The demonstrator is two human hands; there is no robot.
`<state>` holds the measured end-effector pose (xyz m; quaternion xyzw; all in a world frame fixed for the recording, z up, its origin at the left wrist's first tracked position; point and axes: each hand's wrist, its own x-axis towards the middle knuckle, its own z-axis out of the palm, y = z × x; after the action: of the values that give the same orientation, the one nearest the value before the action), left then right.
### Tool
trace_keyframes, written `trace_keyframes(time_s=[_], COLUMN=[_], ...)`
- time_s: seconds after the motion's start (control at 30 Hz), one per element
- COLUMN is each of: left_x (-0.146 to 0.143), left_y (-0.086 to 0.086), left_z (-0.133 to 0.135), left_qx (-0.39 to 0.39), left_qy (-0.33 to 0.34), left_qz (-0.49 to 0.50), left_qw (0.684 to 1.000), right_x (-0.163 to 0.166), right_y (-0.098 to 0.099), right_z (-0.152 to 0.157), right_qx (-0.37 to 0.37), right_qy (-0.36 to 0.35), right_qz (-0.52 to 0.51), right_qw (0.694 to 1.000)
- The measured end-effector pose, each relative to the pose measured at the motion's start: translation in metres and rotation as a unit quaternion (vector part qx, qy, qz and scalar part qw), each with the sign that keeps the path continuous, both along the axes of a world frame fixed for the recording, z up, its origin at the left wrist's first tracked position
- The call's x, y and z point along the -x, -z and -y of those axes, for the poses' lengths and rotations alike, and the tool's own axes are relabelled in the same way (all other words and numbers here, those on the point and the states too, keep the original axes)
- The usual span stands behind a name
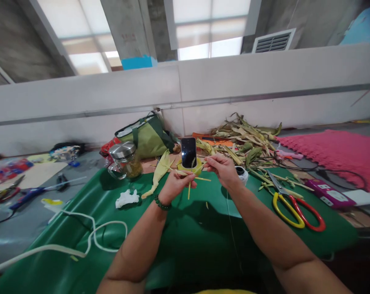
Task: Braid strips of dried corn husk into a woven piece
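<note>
My left hand (174, 184), with a dark bead bracelet at the wrist, is closed in a pinch on thin yellow-green leaf strips (189, 179) above the green mat (185, 228). My right hand (221, 168) is closed on the other end of the same strips, a little higher and to the right. The strips cross between the two hands and one hangs down. Just behind the hands a black phone (188, 152) stands upright on a yellow holder.
A pile of dried leaves (243, 141) lies at the back right. Yellow and red scissors (292, 204) lie on the mat's right side. A glass jar (123, 160), a green bag (146, 136), a white cable (93, 234) and a pink knitted cloth (335, 153) surround the mat.
</note>
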<state>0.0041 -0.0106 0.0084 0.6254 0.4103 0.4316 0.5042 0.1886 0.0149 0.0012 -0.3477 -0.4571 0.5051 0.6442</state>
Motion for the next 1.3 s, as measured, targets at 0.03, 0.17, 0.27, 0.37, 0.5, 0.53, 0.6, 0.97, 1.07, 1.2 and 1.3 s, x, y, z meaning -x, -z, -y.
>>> trace_keyframes(time_s=[0.03, 0.17, 0.27, 0.37, 0.5, 0.53, 0.6, 0.97, 1.07, 1.2, 1.3], left_x=[0.0, -0.001, -0.004, -0.007, 0.001, 0.006, 0.016, -0.002, 0.002, 0.006, -0.001], left_y=[0.002, 0.009, 0.009, 0.004, -0.002, -0.004, -0.006, -0.004, -0.004, -0.003, 0.0], left_z=[-0.002, -0.01, -0.01, -0.004, 0.001, 0.001, -0.002, 0.004, 0.0, -0.004, 0.001], left_qx=[0.012, 0.034, 0.039, 0.043, 0.057, 0.065, 0.086, 0.004, -0.057, -0.089, -0.106], left_qy=[-0.021, -0.098, -0.078, -0.044, 0.011, 0.035, 0.098, -0.046, -0.103, -0.115, -0.075], left_qz=[0.017, 0.138, 0.208, 0.226, 0.226, 0.225, 0.221, 0.041, 0.027, -0.021, -0.061], left_qw=[1.0, 0.985, 0.974, 0.972, 0.972, 0.972, 0.967, 0.998, 0.993, 0.989, 0.99], right_x=[-0.004, -0.008, 0.008, 0.024, 0.015, 0.009, -0.004, -0.008, -0.006, -0.004, 0.001], right_y=[-0.001, -0.002, 0.004, 0.011, 0.007, 0.004, -0.003, -0.007, -0.004, -0.003, -0.002], right_z=[-0.002, -0.001, 0.009, 0.016, 0.012, 0.01, 0.007, 0.008, 0.007, 0.008, 0.012], right_qx=[-0.011, -0.063, -0.064, -0.07, -0.116, -0.126, -0.134, -0.139, -0.112, -0.133, -0.14], right_qy=[0.023, 0.08, -0.028, -0.077, 0.002, 0.017, 0.008, -0.029, -0.006, 0.086, 0.045], right_qz=[-0.01, 0.035, 0.185, 0.231, 0.264, 0.274, 0.29, 0.296, 0.232, 0.27, 0.32], right_qw=[1.0, 0.994, 0.98, 0.967, 0.958, 0.953, 0.947, 0.945, 0.966, 0.95, 0.936])
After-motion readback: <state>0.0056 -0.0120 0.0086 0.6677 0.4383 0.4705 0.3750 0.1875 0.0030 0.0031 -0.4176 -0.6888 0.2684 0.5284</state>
